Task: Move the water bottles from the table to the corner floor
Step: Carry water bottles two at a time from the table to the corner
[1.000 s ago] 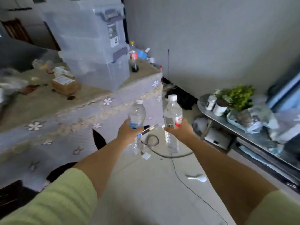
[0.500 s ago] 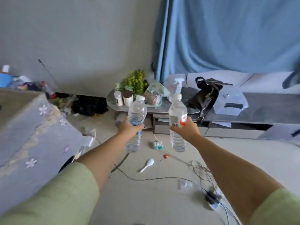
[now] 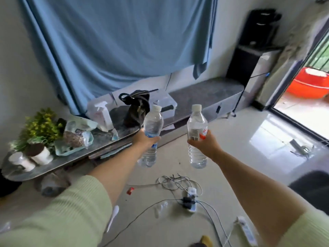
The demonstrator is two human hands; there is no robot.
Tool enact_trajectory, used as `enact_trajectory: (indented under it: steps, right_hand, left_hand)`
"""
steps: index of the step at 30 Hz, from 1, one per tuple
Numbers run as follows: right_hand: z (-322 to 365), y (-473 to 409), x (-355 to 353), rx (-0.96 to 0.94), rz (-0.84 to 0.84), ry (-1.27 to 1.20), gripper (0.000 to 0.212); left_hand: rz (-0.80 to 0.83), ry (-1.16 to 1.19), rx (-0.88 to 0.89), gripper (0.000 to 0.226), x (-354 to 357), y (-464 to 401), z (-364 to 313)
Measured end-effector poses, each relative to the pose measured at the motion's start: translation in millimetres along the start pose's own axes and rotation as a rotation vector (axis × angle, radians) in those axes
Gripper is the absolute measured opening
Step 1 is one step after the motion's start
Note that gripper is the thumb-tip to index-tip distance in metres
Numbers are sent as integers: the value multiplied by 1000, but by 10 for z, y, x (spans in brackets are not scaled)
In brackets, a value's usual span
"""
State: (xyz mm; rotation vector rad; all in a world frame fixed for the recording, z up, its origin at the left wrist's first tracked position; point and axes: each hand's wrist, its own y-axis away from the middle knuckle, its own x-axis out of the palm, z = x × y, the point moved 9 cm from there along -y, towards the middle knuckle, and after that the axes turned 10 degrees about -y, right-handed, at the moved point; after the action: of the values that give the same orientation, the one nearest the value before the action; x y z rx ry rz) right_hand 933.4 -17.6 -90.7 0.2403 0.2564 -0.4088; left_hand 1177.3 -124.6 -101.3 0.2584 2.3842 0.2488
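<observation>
Water bottles are both off any surface, carried upright at arm's length over the floor, one in each hand, well apart from each other. Behind them a blue curtain (image 3: 114, 43) hangs across most of the far wall, its lower edge ending just above a long low grey cabinet (image 3: 210, 91) that runs along the wall toward a dark water dispenser (image 3: 252, 43) in the right corner. Pale tiled floor (image 3: 249, 139) lies bare and bright between the cabinet's front edge and the open doorway at the right, where an orange basin (image 3: 309, 84) sits outside. At the left, a rounded glass table (image 3: 74, 157) juts out, its curved edge near the left bottle; it carries a yellow-green plant (image 3: 41, 125), packets and a black bag (image 3: 137, 107). Lower down, a tangle of cables and a power strip (image 3: 190, 200) clutters the floor directly under the arms, with a white spoon (image 3: 112, 218) beside the left sleeve. The left bottle (image 3: 152, 125), blue-labelled, is wrapped at mid-body by the left hand (image 3: 145, 139), fingers closed round it. The right bottle (image 3: 196, 125), red-and-white labelled, is gripped the same way by the right hand (image 3: 204, 145), fingers curled over the label. Both white caps are on.
</observation>
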Motion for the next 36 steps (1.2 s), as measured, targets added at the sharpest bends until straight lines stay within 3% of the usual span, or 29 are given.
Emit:
enact_trajectory:
  steps: [7, 14, 18, 23, 36]
  right_hand:
    - [-359, -705, -1473, 29, -147, 60, 46]
    - [-753, -1330, -2816, 99, -297, 63, 59]
    - [-931, -1544, -3214, 128, -348, 30, 60]
    - [-1108, -1928, -3624, 162, -381, 40, 58]
    - [-936, -4071, -4657, 171, -405, 46, 59]
  left_hand:
    - [155, 40, 106, 39, 1358, -365, -1291]
    - [284, 67, 170, 40, 2563, -645, -2398]
    - [338, 59, 172, 51, 3084, -957, -2651]
    - [345, 30, 203, 30, 3419, -1175, -3124]
    - [390, -14, 244, 32, 4392, -3068, -4591]
